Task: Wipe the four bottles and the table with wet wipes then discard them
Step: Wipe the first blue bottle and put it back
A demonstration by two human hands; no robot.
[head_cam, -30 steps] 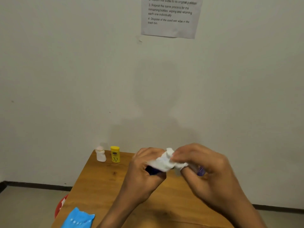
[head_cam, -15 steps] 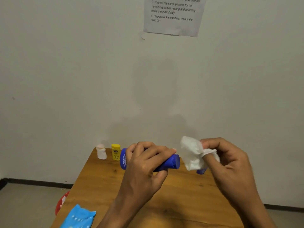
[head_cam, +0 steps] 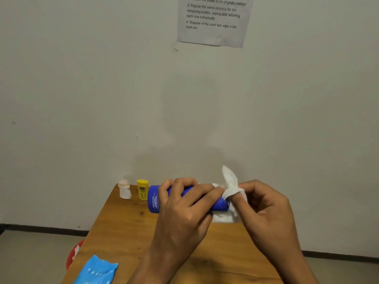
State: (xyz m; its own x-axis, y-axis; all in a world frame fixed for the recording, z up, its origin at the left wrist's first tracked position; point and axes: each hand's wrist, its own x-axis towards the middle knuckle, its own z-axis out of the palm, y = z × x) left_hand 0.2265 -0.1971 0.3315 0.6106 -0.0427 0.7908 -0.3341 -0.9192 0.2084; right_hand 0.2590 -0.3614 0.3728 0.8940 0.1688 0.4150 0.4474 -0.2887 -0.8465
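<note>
My left hand [head_cam: 184, 210] grips a blue bottle [head_cam: 155, 198] that lies sideways in the air above the wooden table [head_cam: 123, 228]. My right hand [head_cam: 264, 210] pinches a white wet wipe [head_cam: 230, 185] against the bottle's right end; part of the wipe sticks up and part hangs below. A small white bottle [head_cam: 125, 189] and a yellow bottle [head_cam: 142, 189] stand upright at the table's far left corner by the wall. A fourth bottle is not visible behind my hands.
A light blue wipes pack [head_cam: 96, 271] lies at the table's near left edge. A red bin [head_cam: 73, 253] sits on the floor left of the table. A printed instruction sheet [head_cam: 213, 19] hangs on the wall.
A second ago both hands were bunched together around the wipe. The left hand then drew the blue bottle out sideways, and the right hand has brought the wipe back onto the bottle's right end.
</note>
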